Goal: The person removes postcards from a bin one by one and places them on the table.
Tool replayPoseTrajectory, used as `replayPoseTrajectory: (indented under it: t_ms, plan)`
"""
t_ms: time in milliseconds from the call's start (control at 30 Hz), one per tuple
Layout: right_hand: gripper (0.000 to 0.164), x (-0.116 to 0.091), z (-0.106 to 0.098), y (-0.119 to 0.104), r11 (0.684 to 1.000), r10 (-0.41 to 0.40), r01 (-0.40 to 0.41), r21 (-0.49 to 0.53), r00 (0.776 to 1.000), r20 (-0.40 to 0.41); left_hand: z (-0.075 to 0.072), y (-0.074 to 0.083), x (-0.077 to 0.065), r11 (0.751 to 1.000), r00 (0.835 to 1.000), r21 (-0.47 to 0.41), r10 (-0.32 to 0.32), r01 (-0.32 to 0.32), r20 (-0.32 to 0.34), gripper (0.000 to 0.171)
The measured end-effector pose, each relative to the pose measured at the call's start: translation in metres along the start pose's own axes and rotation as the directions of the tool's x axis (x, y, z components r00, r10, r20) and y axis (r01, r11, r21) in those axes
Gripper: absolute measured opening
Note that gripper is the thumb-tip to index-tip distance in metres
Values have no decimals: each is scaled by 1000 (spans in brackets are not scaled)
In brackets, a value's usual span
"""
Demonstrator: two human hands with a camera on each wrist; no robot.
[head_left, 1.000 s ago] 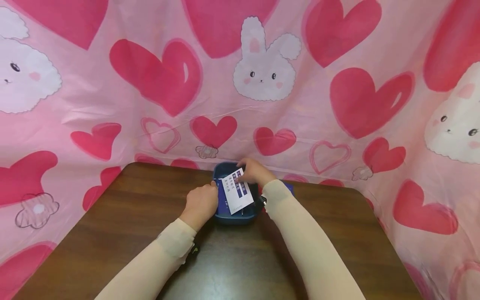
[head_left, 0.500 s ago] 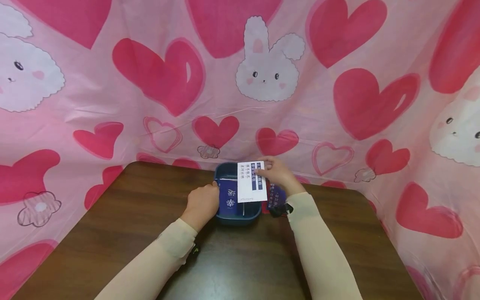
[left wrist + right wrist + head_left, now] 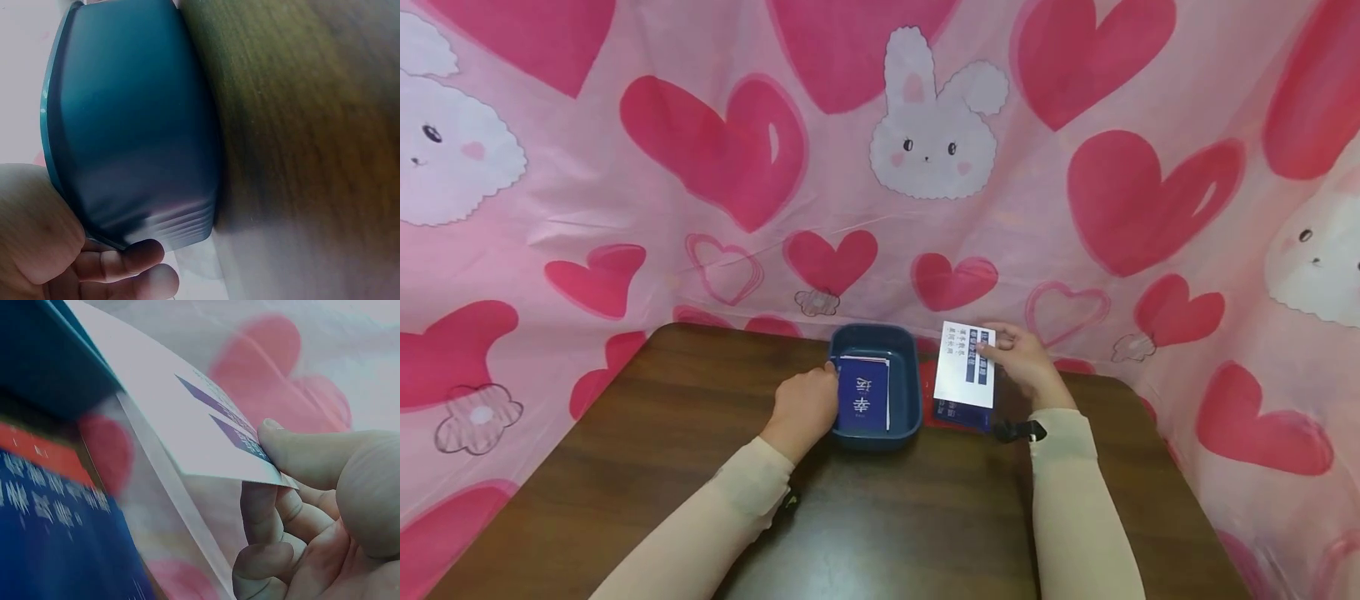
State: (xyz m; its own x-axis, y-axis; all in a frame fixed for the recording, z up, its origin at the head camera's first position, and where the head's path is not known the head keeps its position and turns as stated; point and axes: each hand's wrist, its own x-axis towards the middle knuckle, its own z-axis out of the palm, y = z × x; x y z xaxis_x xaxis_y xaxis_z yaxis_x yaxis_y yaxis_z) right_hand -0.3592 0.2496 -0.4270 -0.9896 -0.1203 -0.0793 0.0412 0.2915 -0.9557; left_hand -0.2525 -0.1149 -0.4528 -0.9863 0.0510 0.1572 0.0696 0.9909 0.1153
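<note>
White card (image 3: 961, 371) pinched by right hand (image 3: 1028, 362), left hand (image 3: 801, 408) apparently gripping blue box (image 3: 134, 125), fingertips (image 3: 146, 254) only in wrist view

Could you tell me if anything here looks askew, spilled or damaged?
I see no spill or damage. Mildly askew: beside the blue bin, a blue card overlaps a red card unevenly, so a red margin shows. In the head view, the white card in the right hand partly hides them.
</note>
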Motion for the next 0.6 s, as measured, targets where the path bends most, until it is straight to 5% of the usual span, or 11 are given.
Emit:
replayPoseTrajectory:
  t_ms: [333,600]
  plan:
    - [63,-2,-39,31,992,101,-100,-75,995,14,-5,3,1,1000,1000,-7,12,-12,-29,38]
    - [64,2,-47,66,985,165,-162,-50,984,67,-5,4,0,1000,1000,-17,6,-6,11,43]
